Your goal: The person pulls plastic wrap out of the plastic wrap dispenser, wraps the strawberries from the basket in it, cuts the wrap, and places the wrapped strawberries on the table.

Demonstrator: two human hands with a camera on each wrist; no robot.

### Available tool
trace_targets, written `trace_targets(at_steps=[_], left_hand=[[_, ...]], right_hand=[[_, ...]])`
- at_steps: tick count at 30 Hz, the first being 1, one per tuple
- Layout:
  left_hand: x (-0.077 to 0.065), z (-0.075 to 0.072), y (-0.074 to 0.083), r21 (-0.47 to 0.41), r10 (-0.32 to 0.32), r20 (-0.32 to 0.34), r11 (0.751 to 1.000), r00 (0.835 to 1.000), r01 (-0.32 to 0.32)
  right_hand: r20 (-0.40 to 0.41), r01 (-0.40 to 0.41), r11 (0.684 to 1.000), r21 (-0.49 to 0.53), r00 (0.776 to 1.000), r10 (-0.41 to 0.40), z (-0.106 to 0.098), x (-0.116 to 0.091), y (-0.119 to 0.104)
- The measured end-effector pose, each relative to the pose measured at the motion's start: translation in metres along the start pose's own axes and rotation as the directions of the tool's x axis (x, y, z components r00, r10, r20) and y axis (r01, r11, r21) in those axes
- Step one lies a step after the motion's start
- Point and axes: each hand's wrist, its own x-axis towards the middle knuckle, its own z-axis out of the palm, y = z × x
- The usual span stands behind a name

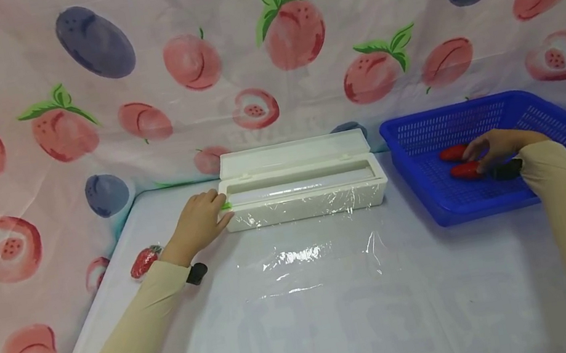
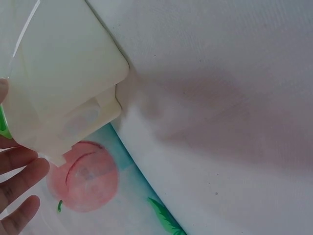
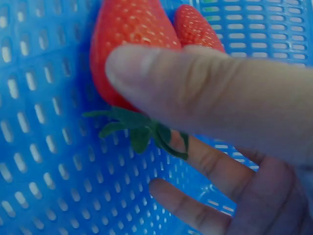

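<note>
At the left end of a white cling film dispenser box point(image 1: 305, 207), my left hand point(image 1: 198, 225) holds the corner, thumb in front and fingers over the top beside a green slider point(image 1: 225, 206). The box lid point(image 1: 293, 153) stands raised, and a film roll point(image 1: 301, 186) lies inside. Clear cling film point(image 1: 296, 256) hangs from its front onto the table. Inside the blue basket point(image 1: 441, 215), my right hand point(image 1: 499, 144) grips a red strawberry point(image 3: 134, 24) with green leaves, thumb across its side. Another strawberry point(image 3: 198, 27) lies close by it.
A film-wrapped strawberry point(image 1: 144, 263) lies on the white tabletop point(image 1: 310, 340), left of my left forearm. Behind the box and basket hangs a fruit-print cloth point(image 1: 240, 52), which also runs down the table's left side.
</note>
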Motion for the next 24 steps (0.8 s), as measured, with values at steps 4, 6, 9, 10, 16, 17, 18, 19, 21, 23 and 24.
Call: trace_targets(at_steps=[4, 6, 9, 10, 16, 17, 18, 19, 21, 23, 24], left_hand=[[0.0004, 0.0011, -0.0009, 0.005, 0.002, 0.0, 1.0, 1.0, -0.002], [0.0006, 0.0014, -0.0009, 0.006, 0.003, -0.001, 1.0, 1.0, -0.003], [0.0005, 0.0013, -0.0006, 0.006, 0.002, 0.001, 1.0, 1.0, -0.002], [0.0004, 0.0011, -0.0005, 0.007, 0.002, 0.001, 1.0, 1.0, -0.002], [0.0003, 0.001, -0.0005, 0.004, -0.002, 0.006, 1.0, 1.0, 0.002], [0.0004, 0.0011, -0.0005, 0.004, -0.002, 0.006, 1.0, 1.0, 0.002], [0.0005, 0.0013, -0.0006, 0.005, -0.002, 0.007, 1.0, 1.0, 0.002], [0.0004, 0.0014, -0.0007, 0.006, -0.003, 0.007, 1.0, 1.0, 0.003], [0.0005, 0.0018, -0.001, 0.007, -0.002, 0.004, 1.0, 1.0, 0.002], [0.0004, 0.0019, -0.0011, 0.005, -0.001, 0.003, 1.0, 1.0, 0.001], [0.0004, 0.0018, -0.0011, 0.003, -0.001, 0.002, 1.0, 1.0, 0.001]], right_hand=[[0.028, -0.006, 1.0, -0.03, 1.0, 0.007, 0.0005, 0.0006, 0.0], [0.033, -0.003, 0.999, -0.04, 0.999, 0.004, 0.0006, 0.0012, -0.0009], [0.032, -0.008, 0.998, -0.063, 0.999, 0.01, 0.0017, 0.0038, -0.0007], [0.033, -0.011, 0.998, -0.062, 0.999, 0.013, 0.002, 0.0048, -0.001], [0.035, -0.024, 0.997, -0.069, 0.999, 0.027, 0.0027, 0.0064, -0.0006], [0.035, -0.023, 0.997, -0.069, 0.999, 0.025, 0.0026, 0.0063, -0.0006], [0.036, -0.019, 0.998, -0.066, 0.999, 0.021, 0.0025, 0.006, -0.0008], [0.034, -0.015, 0.998, -0.065, 0.999, 0.017, 0.0024, 0.0057, -0.0012], [0.028, -0.002, 0.998, -0.069, 1.0, 0.004, 0.0022, 0.0056, -0.0015], [0.021, 0.0, 0.997, -0.071, 1.0, 0.002, 0.0022, 0.0058, -0.0019], [0.018, 0.005, 0.997, -0.074, 1.0, -0.004, 0.0023, 0.0058, -0.0022]])
